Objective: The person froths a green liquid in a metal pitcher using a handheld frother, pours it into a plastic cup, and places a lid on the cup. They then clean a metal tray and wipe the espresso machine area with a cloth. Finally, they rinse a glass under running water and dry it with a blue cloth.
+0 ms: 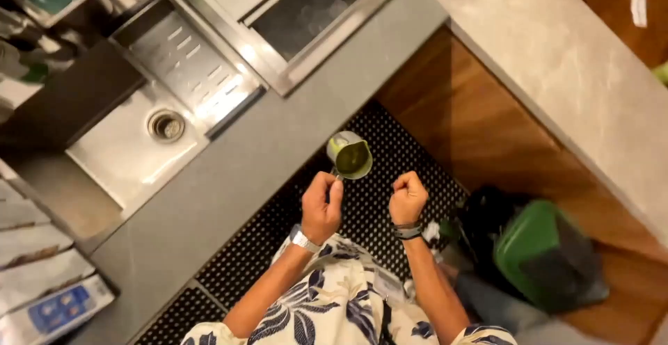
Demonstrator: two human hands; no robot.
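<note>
My left hand (321, 206) grips the handle of a small metal pitcher (350, 155) that holds green liquid, held out over the black perforated floor mat (278, 227) beside the grey counter (229, 178). My right hand (407, 197) is closed in a fist just right of the pitcher, with nothing seen in it. A watch is on my left wrist and a dark band on my right. My patterned shirt fills the bottom of the view.
A steel sink (132, 147) with a drain (166, 124) and a slotted drainboard (184, 56) lies in the counter at left. An ice bin (306, 11) sits at top. A green-lidded bin (539, 251) stands on the floor at right. Cartons (49, 303) lie at bottom left.
</note>
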